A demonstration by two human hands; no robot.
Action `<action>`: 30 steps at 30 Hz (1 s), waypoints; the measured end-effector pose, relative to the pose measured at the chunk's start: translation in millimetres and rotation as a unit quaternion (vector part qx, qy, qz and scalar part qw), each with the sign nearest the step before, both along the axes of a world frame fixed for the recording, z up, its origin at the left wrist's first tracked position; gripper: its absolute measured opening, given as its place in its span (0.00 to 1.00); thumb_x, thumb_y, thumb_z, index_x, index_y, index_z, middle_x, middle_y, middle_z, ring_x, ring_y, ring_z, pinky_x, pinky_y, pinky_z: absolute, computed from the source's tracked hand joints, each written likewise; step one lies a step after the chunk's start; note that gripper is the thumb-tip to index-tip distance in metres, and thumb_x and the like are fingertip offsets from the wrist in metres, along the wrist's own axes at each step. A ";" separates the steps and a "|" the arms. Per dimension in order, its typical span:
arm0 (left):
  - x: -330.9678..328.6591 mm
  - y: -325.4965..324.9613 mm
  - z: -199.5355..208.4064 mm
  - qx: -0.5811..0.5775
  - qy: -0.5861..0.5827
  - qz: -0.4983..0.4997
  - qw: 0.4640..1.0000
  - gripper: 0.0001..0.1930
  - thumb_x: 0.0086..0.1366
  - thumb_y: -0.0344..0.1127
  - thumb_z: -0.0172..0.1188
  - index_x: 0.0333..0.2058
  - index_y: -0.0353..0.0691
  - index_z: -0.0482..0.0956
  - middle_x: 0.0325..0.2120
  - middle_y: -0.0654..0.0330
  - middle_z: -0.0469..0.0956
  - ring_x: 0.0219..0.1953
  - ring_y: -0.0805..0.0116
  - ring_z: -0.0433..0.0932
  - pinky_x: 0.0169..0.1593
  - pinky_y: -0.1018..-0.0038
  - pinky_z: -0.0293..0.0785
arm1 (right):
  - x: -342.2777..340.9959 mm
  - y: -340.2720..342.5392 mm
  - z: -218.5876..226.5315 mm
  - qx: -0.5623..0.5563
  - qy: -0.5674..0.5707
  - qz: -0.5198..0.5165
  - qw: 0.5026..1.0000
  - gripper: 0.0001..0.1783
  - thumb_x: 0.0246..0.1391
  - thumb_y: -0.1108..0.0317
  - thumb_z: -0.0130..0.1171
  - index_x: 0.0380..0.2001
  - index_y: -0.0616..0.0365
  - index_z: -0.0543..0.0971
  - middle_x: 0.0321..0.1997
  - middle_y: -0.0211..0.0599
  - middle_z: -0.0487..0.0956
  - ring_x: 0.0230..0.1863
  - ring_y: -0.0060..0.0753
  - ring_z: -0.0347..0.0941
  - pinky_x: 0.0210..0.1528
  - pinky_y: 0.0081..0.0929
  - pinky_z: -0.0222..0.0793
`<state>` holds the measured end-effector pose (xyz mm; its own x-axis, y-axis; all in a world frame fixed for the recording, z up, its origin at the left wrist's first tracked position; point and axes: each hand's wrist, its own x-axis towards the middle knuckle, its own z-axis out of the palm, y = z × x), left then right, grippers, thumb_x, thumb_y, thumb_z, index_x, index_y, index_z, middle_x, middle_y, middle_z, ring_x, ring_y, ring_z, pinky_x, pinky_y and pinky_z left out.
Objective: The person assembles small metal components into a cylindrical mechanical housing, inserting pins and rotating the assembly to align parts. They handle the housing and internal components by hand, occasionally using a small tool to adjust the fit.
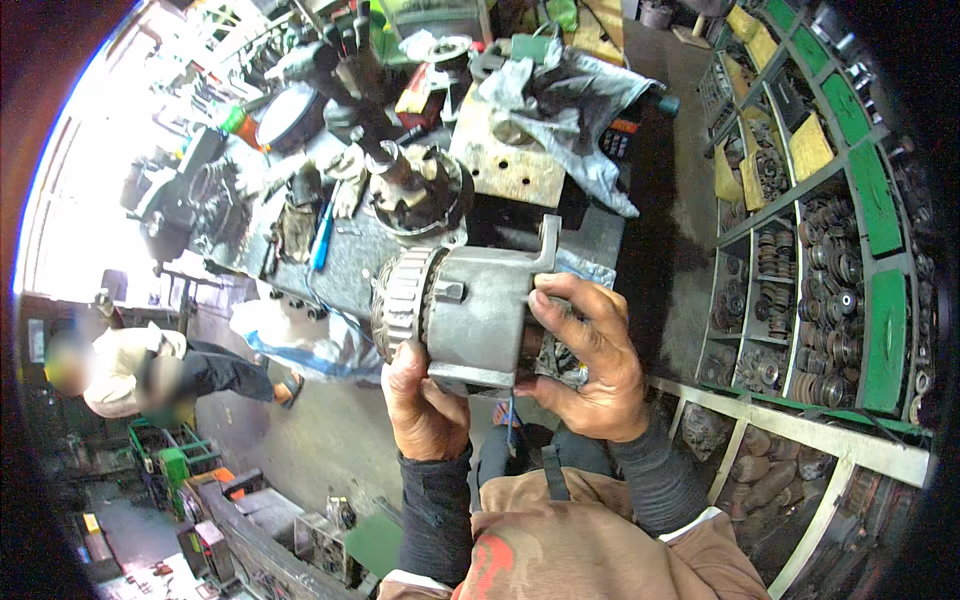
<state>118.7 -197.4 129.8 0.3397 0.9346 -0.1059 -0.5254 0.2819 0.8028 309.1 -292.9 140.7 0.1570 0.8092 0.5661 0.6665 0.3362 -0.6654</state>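
Note:
I hold a grey metal alternator housing (pixel 470 300) in both hands, lifted in front of my chest. Its ribbed round end faces left and a mounting lug sticks up at its top right. My left hand (pixel 425 405) grips it from below, thumb on the lower edge. My right hand (pixel 590 360) wraps its right end, fingers curled over the rear face. Beyond it, on the grimy workbench (pixel 350 255), stands a rotor with a shaft (pixel 415 185) inside a round casing.
The bench carries a blue-handled screwdriver (pixel 322 235), a grey rag (pixel 570 100), a drilled metal plate (pixel 510 160) and scattered tools. Green shelving (pixel 860 200) at right holds several round metal parts. A person (pixel 150 370) crouches at left on the concrete floor.

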 end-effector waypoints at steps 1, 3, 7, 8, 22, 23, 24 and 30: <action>-0.1 -0.1 3.8 0.002 -0.023 0.007 1.000 0.36 0.71 0.56 0.62 0.69 0.39 0.68 0.65 0.52 0.75 0.64 0.51 0.76 0.70 0.50 0.69 | -7.2 2.5 2.3 0.024 0.047 -0.036 0.998 0.56 0.40 0.54 0.83 0.72 0.57 0.70 0.75 0.55 0.65 0.75 0.54 0.62 0.77 0.48 0.57; 0.1 -0.6 18.9 -0.037 -0.050 0.017 0.998 0.37 0.71 0.58 0.61 0.70 0.41 0.67 0.65 0.51 0.74 0.64 0.50 0.76 0.70 0.47 0.70 | -27.7 8.6 8.6 0.071 0.146 -0.102 0.981 0.63 0.37 0.49 0.85 0.74 0.59 0.66 0.77 0.60 0.60 0.75 0.56 0.61 0.77 0.49 0.55; -7.4 2.2 28.8 -0.058 -0.100 -0.001 0.993 0.37 0.70 0.62 0.60 0.71 0.50 0.67 0.65 0.52 0.74 0.66 0.49 0.75 0.68 0.46 0.74 | -36.8 16.7 25.3 0.036 0.209 -0.021 0.977 0.85 0.27 0.48 0.89 0.80 0.63 0.42 0.77 0.68 0.54 0.79 0.68 0.51 0.79 0.52 0.51; -6.6 2.3 32.0 -0.043 -0.087 -0.002 0.995 0.37 0.70 0.62 0.60 0.71 0.51 0.67 0.66 0.53 0.74 0.66 0.49 0.74 0.68 0.46 0.74 | -39.5 16.9 34.7 0.035 0.196 -0.012 0.980 0.89 0.25 0.51 0.90 0.80 0.63 0.37 0.77 0.69 0.54 0.79 0.71 0.49 0.79 0.52 0.50; -8.8 9.5 52.1 0.009 -0.357 -0.100 0.929 0.41 0.71 0.70 0.52 0.71 0.47 0.67 0.66 0.48 0.72 0.65 0.45 0.74 0.66 0.43 0.73 | -42.6 19.6 92.8 0.078 0.185 -0.026 0.979 0.90 0.18 0.58 0.92 0.80 0.64 0.40 0.77 0.68 0.55 0.77 0.71 0.56 0.76 0.53 0.58; -14.7 13.5 51.4 -0.014 -0.247 -0.054 0.967 0.39 0.73 0.68 0.50 0.71 0.45 0.66 0.66 0.48 0.72 0.65 0.45 0.74 0.67 0.43 0.73 | -42.9 19.3 95.8 0.074 0.190 -0.027 0.979 0.90 0.18 0.57 0.92 0.80 0.63 0.40 0.77 0.69 0.56 0.76 0.71 0.58 0.76 0.53 0.59; -21.2 17.0 51.0 -0.045 -0.131 -0.021 0.990 0.38 0.75 0.65 0.49 0.71 0.44 0.66 0.66 0.47 0.72 0.65 0.46 0.75 0.67 0.43 0.73 | -43.0 19.4 97.6 0.085 0.185 -0.030 0.979 0.90 0.19 0.57 0.92 0.80 0.63 0.40 0.76 0.69 0.56 0.75 0.70 0.59 0.75 0.53 0.60; -13.3 30.5 41.0 0.031 -0.022 0.070 0.997 0.37 0.75 0.63 0.49 0.71 0.43 0.65 0.66 0.46 0.71 0.65 0.46 0.74 0.67 0.44 0.73 | -41.7 21.3 105.7 0.107 0.195 -0.026 0.975 0.88 0.23 0.62 0.91 0.80 0.62 0.39 0.75 0.70 0.58 0.73 0.70 0.63 0.73 0.52 0.64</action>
<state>105.4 -166.9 170.8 0.2088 0.9773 -0.0348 -0.5914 0.1546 0.7914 267.3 -271.6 246.4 0.4317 0.6640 0.6105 0.3964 0.4684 -0.7896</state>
